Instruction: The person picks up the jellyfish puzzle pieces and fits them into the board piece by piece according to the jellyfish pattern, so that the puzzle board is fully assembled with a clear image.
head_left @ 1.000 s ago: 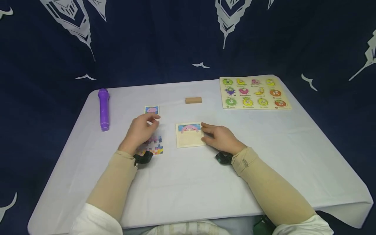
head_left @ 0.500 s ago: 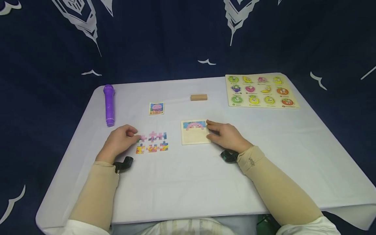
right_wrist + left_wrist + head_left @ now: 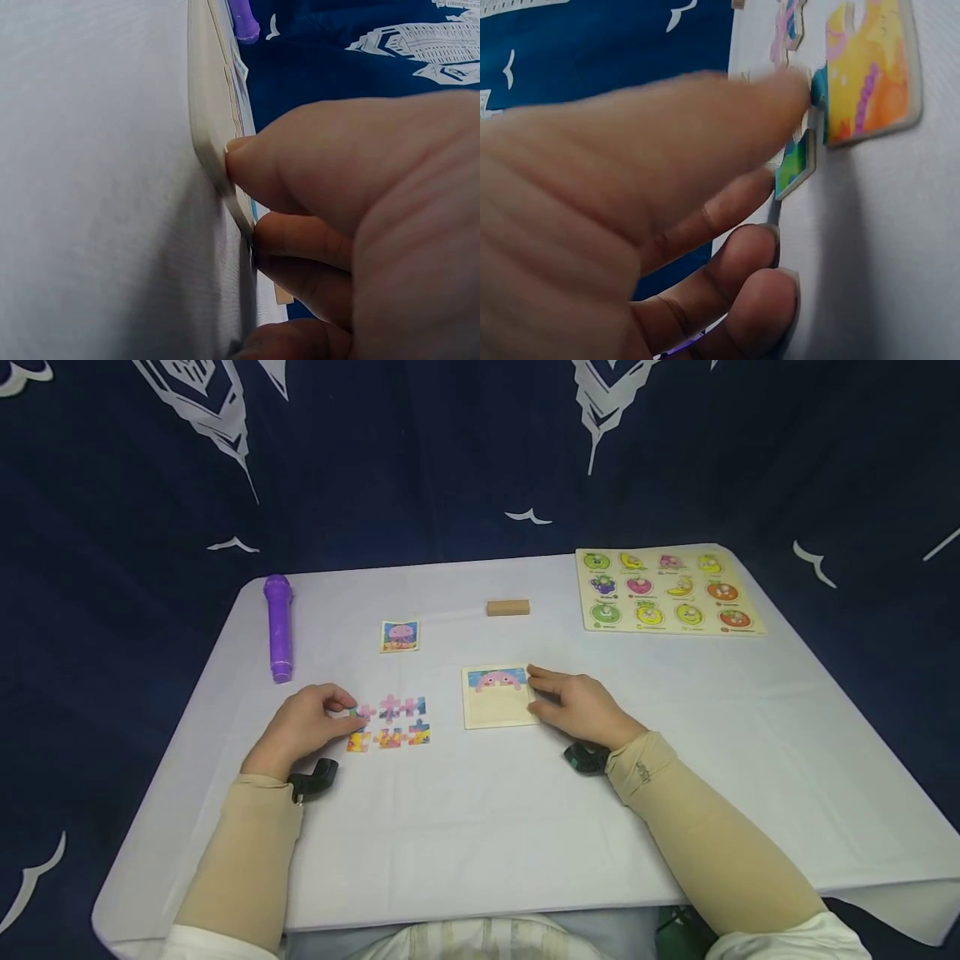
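A puzzle piece (image 3: 365, 712) with a green corner lies at the far-left end of the group of loose pieces. My left hand (image 3: 303, 727) pinches it between thumb and forefinger; the left wrist view shows its green corner (image 3: 793, 169) beside the forefinger, the rest hidden behind the thumb. Just nearer lies a yellow-orange piece (image 3: 870, 71). The square wooden puzzle board (image 3: 497, 706) shows a blue strip with a pink face along its far side and bare wood below. My right hand (image 3: 581, 706) holds its right edge, thumb on the rim (image 3: 206, 127) and forefinger by the far corner.
Several other loose pieces (image 3: 390, 737) lie in two rows left of the board. Behind them is a small picture card (image 3: 400, 637). A wooden block (image 3: 507, 608), a purple microphone-shaped stick (image 3: 279, 631) and a fruit board (image 3: 671, 589) sit farther back on the white-covered table (image 3: 465, 827).
My left hand has come back from beside the picture card to the left end of the loose pieces, and its fingers have closed on the green-cornered piece. The right hand has stayed at the board.
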`<action>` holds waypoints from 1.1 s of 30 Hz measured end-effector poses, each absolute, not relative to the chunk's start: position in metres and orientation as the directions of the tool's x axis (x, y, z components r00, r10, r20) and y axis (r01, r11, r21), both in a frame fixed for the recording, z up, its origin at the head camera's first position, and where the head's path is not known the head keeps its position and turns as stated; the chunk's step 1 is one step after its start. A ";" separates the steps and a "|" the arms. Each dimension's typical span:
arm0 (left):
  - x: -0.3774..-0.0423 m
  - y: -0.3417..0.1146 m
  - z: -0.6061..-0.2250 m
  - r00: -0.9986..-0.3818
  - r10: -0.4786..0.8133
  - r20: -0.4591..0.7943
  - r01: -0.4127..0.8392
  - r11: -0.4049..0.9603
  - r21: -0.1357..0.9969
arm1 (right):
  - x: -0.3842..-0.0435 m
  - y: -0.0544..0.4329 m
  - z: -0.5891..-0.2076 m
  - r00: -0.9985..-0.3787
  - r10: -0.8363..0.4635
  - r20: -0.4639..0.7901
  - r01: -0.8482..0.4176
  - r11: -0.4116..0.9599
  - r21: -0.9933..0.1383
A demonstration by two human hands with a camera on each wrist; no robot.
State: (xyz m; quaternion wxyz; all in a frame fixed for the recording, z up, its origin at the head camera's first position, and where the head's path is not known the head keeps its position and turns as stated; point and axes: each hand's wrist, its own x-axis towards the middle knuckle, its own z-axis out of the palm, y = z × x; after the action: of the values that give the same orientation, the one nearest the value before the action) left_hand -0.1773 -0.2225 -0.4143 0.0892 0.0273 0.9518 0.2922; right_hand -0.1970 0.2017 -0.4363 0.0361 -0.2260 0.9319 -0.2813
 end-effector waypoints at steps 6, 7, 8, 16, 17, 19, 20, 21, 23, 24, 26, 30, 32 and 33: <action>-0.177 -0.223 -0.415 -0.982 0.096 -0.164 -0.012 0.831 0.556 | -0.197 0.200 -0.435 -0.892 -0.448 0.060 -0.406 0.736 -0.542; -0.177 -0.223 -0.415 -0.982 0.096 -0.163 -0.011 0.832 0.554 | -0.198 0.200 -0.435 -0.892 -0.447 0.060 -0.405 0.736 -0.542; -0.177 -0.223 -0.415 -0.982 0.096 -0.162 -0.010 0.833 0.553 | -0.198 0.200 -0.435 -0.893 -0.447 0.059 -0.405 0.737 -0.542; -0.177 -0.220 -0.414 -0.991 0.076 -0.115 -0.002 0.828 0.560 | -0.197 0.201 -0.435 -0.897 -0.439 0.054 -0.394 0.738 -0.548; -0.177 -0.220 -0.414 -0.993 0.069 -0.100 0.001 0.828 0.561 | -0.197 0.201 -0.435 -0.897 -0.438 0.055 -0.394 0.738 -0.549; -0.177 -0.219 -0.413 -0.996 0.056 -0.062 0.012 0.830 0.558 | -0.197 0.201 -0.435 -0.898 -0.437 0.057 -0.394 0.737 -0.549; -0.177 -0.219 -0.413 -0.998 0.051 -0.046 0.017 0.830 0.557 | -0.197 0.201 -0.435 -0.898 -0.437 0.057 -0.393 0.737 -0.550; -0.177 -0.219 -0.412 -0.998 0.047 -0.032 0.021 0.830 0.557 | -0.197 0.200 -0.436 -0.898 -0.436 0.057 -0.392 0.737 -0.551; -0.177 -0.219 -0.412 -0.999 0.043 -0.011 0.029 0.821 0.571 | -0.196 0.200 -0.436 -0.900 -0.433 0.054 -0.388 0.738 -0.552; -0.177 -0.218 -0.412 -0.999 0.037 0.003 0.032 0.813 0.581 | -0.196 0.200 -0.436 -0.900 -0.433 0.054 -0.388 0.737 -0.553; -0.177 -0.216 -0.411 -0.999 0.021 0.034 0.038 0.796 0.604 | -0.196 0.201 -0.435 -0.901 -0.431 0.053 -0.386 0.738 -0.554; -0.176 -0.206 -0.412 -0.994 -0.010 0.107 0.062 0.756 0.652 | -0.196 0.201 -0.435 -0.899 -0.434 0.057 -0.392 0.739 -0.548; -0.176 -0.198 -0.412 -0.993 -0.005 0.121 0.078 0.741 0.667 | -0.196 0.200 -0.435 -0.899 -0.435 0.057 -0.392 0.740 -0.547; -0.176 -0.194 -0.412 -0.993 0.002 0.121 0.084 0.732 0.676 | -0.196 0.200 -0.435 -0.898 -0.436 0.056 -0.393 0.740 -0.546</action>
State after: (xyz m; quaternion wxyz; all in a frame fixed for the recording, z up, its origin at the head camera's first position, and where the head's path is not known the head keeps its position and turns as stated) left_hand -0.1756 -0.1937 -0.4124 -0.0562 0.0231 0.9289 0.3654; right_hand -0.1963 0.2003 -0.4352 0.0376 -0.2223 0.9320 -0.2838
